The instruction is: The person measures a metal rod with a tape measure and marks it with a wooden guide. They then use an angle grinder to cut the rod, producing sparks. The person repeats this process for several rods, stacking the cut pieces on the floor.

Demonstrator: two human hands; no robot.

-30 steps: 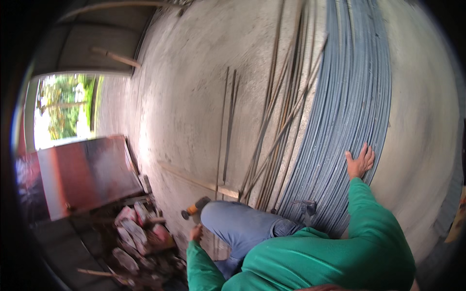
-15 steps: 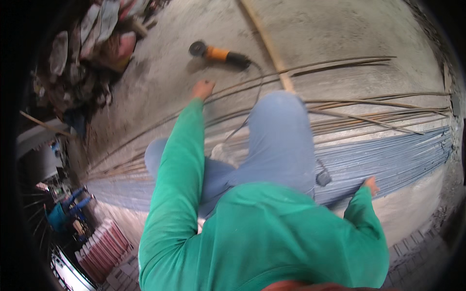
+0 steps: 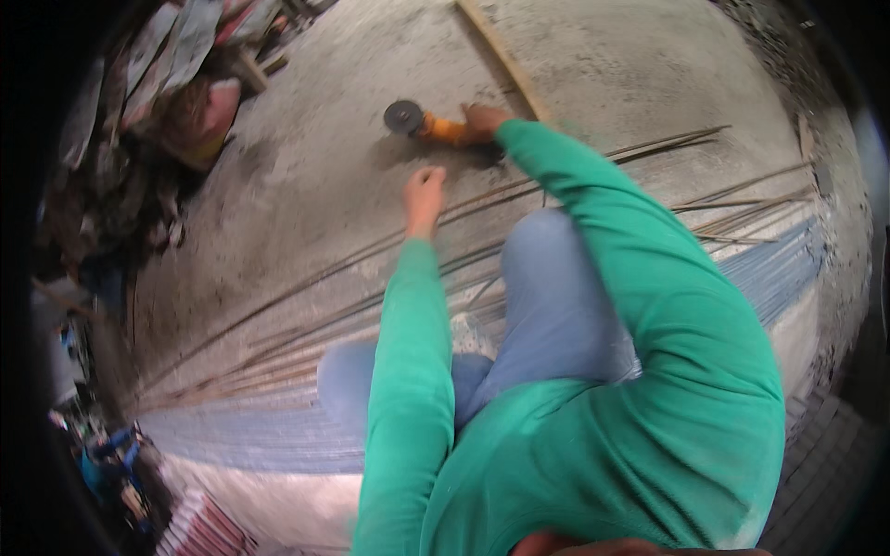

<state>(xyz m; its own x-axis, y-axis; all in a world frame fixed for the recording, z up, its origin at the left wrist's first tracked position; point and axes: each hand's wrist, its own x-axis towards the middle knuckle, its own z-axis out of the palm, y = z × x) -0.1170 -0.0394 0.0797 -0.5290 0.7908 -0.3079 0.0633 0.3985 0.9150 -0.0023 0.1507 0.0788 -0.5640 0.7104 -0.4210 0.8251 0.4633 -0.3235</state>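
Note:
My right hand (image 3: 484, 121) reaches across to the far side and wraps round the rear of an orange angle grinder (image 3: 443, 130). The grinder's dark disc (image 3: 405, 117) points left, and a shadow lies on the concrete below the tool. Nearer to me, my left hand (image 3: 425, 196) is closed beside the thin metal rods (image 3: 362, 247); whatever its fingers hold, if anything, is hidden. My bent knees in blue trousers cover part of the rods.
A wooden strip (image 3: 505, 60) lies on the concrete floor (image 3: 612, 65) beyond the grinder. Bluish-grey rods (image 3: 269, 445) spread near my legs. Sacks and scraps (image 3: 185, 120) are heaped at the far left. A person in blue (image 3: 111, 463) is at the lower left.
My right hand has left the grey rods at the right and taken hold of the grinder. The grinder has shifted slightly right and nearer. My left hand stays closed near the brown rods.

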